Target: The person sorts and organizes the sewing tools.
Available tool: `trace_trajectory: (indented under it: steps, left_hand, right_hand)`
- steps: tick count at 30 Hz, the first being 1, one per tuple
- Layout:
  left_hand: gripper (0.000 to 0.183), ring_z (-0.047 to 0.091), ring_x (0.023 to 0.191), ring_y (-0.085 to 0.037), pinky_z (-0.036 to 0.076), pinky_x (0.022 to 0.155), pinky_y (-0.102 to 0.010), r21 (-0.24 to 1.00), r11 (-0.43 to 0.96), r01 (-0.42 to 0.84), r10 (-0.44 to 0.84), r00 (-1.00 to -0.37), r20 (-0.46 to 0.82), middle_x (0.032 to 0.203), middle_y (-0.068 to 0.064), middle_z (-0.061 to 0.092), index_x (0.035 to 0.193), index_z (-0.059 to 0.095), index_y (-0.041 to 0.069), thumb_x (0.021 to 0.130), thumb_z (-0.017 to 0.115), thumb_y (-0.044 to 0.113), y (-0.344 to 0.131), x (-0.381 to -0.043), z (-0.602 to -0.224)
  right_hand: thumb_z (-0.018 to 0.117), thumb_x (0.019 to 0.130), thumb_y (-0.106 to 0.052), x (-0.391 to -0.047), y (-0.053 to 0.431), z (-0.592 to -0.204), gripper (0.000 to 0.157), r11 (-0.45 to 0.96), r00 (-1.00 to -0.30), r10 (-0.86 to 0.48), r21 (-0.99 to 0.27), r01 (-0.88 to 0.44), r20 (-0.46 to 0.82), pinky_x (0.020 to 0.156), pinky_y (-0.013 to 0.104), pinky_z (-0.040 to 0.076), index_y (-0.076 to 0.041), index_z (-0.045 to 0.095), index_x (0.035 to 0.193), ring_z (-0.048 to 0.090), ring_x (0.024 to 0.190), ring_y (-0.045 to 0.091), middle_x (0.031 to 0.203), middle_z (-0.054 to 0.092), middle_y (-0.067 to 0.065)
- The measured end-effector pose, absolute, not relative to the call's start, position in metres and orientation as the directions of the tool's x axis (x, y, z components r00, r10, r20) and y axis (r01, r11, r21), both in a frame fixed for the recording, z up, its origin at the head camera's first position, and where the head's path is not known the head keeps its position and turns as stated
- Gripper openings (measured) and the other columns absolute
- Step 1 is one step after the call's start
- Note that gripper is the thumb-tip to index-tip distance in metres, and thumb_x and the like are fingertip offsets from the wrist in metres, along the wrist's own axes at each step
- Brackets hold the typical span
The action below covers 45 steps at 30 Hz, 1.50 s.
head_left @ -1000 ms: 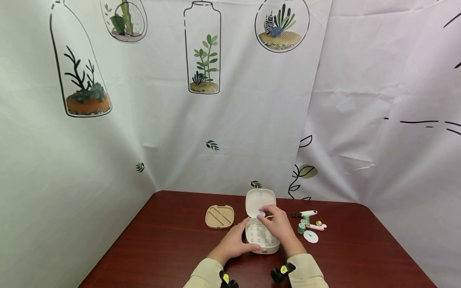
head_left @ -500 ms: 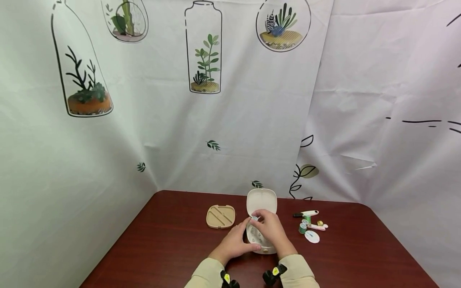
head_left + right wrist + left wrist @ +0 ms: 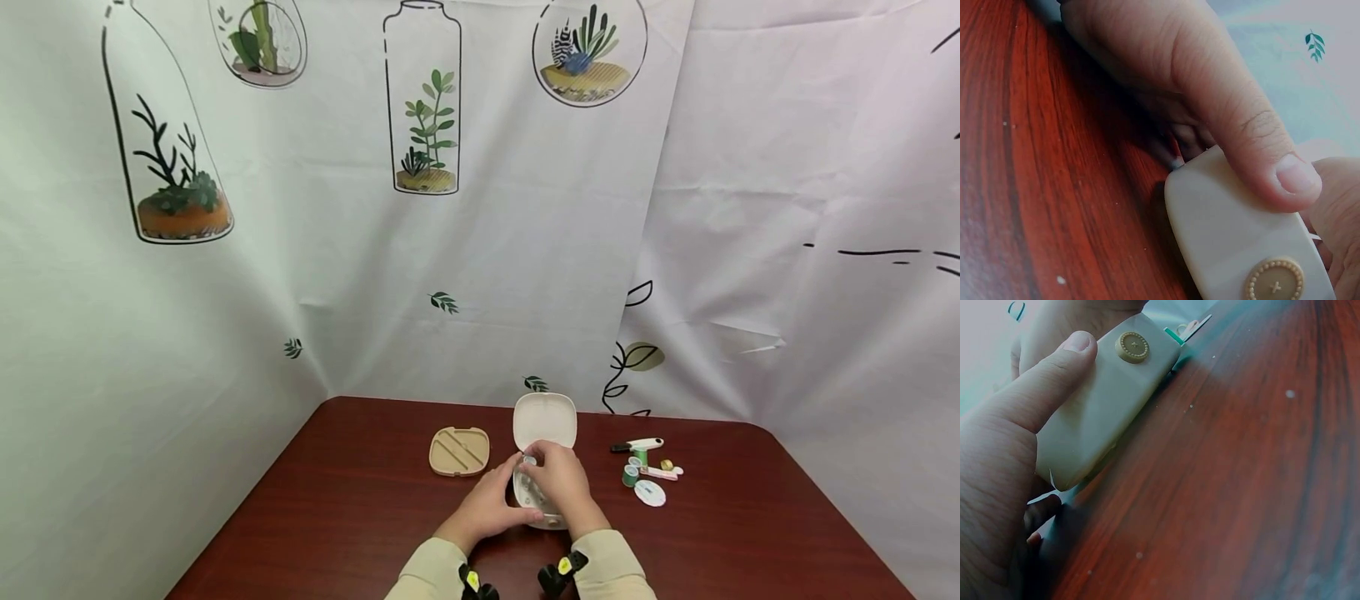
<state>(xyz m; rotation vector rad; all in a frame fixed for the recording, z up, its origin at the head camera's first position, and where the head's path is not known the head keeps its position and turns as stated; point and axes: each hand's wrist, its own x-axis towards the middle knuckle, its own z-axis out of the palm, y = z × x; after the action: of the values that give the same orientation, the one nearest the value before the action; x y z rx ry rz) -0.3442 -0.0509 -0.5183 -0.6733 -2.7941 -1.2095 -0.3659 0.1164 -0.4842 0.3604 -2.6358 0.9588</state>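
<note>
In the head view, a small white sewing box [image 3: 527,493] stands with its lid [image 3: 545,419] raised. My left hand [image 3: 487,504] grips its left side, thumb on the front wall beside the beige button-shaped clasp [image 3: 1132,347]. Over the box's interior, my right hand [image 3: 558,477] pinches a small spool [image 3: 529,460] with a pale round top at the back left. Most of that spool is covered by fingers, and I cannot tell whether it touches the box floor. Small pegs show on the floor of the box, partly hidden by the right hand.
A tan divided tray [image 3: 459,452] lies left of the box. To the right lie a black-and-white tool [image 3: 637,446], green thread spools [image 3: 630,476], a pink-and-white strip [image 3: 660,473], a small gold item [image 3: 667,465] and a white disc [image 3: 649,493]. A printed curtain [image 3: 480,250] hangs behind.
My right hand has moved left and lower with the spool, from in front of the lid to the box's back left. My left hand keeps its hold on the box.
</note>
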Motion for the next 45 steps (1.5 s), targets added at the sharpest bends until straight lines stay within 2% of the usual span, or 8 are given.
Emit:
trace_trajectory:
  steps: [6, 14, 26, 34, 45]
  left_hand:
    - [0.100, 0.044, 0.139, -0.037, 0.041, 0.106, -0.058, 0.674, 0.603, 0.427, 0.390, -0.895, 0.217, 0.155, -0.014, 0.044, 0.160, 0.031, 0.012, 0.082, 0.078, 0.055, -0.052, -0.343, -0.517]
    - [0.100, 0.041, 0.141, -0.037, 0.039, 0.108, -0.060, 0.698, 0.596, 0.396, 0.385, -0.904, 0.184, 0.157, -0.012, 0.041, 0.160, 0.030, 0.013, 0.083, 0.077, 0.056, -0.052, -0.344, -0.516]
    - [0.102, 0.039, 0.144, -0.037, 0.037, 0.110, -0.061, 0.709, 0.603, 0.365, 0.369, -0.916, 0.158, 0.158, -0.008, 0.040, 0.161, 0.030, 0.016, 0.082, 0.076, 0.061, -0.051, -0.343, -0.516]
    - [0.102, 0.039, 0.143, -0.036, 0.036, 0.111, -0.059, 0.703, 0.603, 0.378, 0.372, -0.912, 0.171, 0.158, -0.008, 0.041, 0.160, 0.030, 0.014, 0.082, 0.077, 0.059, -0.051, -0.344, -0.517]
    - [0.102, 0.040, 0.143, -0.034, 0.037, 0.110, -0.058, 0.704, 0.596, 0.386, 0.380, -0.908, 0.177, 0.157, -0.007, 0.042, 0.160, 0.030, 0.015, 0.082, 0.076, 0.060, -0.051, -0.345, -0.516]
  right_hand:
    - [0.086, 0.081, -0.025, -0.363, 0.113, -0.483, 0.016, 0.789, -0.929, -0.081, -0.546, -0.282, 0.362, 0.059, 0.035, 0.047, -0.017, 0.075, 0.089, 0.056, 0.067, 0.011, 0.078, 0.067, -0.005]
    - [0.086, 0.080, -0.029, -0.363, 0.109, -0.484, 0.019, 0.834, -0.937, -0.058, -0.500, -0.236, 0.345, 0.055, 0.036, 0.047, -0.017, 0.075, 0.090, 0.057, 0.064, 0.011, 0.077, 0.067, -0.005]
    - [0.086, 0.080, -0.032, -0.362, 0.106, -0.486, 0.021, 0.868, -0.940, -0.048, -0.451, -0.206, 0.337, 0.057, 0.039, 0.050, -0.020, 0.073, 0.091, 0.058, 0.063, 0.013, 0.075, 0.067, -0.005]
    - [0.087, 0.077, -0.033, -0.362, 0.103, -0.488, 0.024, 0.895, -0.918, -0.076, -0.380, -0.235, 0.389, 0.062, 0.042, 0.052, -0.020, 0.068, 0.082, 0.063, 0.066, 0.019, 0.079, 0.071, -0.002]
    - [0.088, 0.076, -0.033, -0.363, 0.100, -0.488, 0.028, 0.910, -0.909, -0.098, -0.334, -0.247, 0.405, 0.059, 0.042, 0.051, -0.020, 0.064, 0.078, 0.063, 0.065, 0.021, 0.075, 0.069, -0.001]
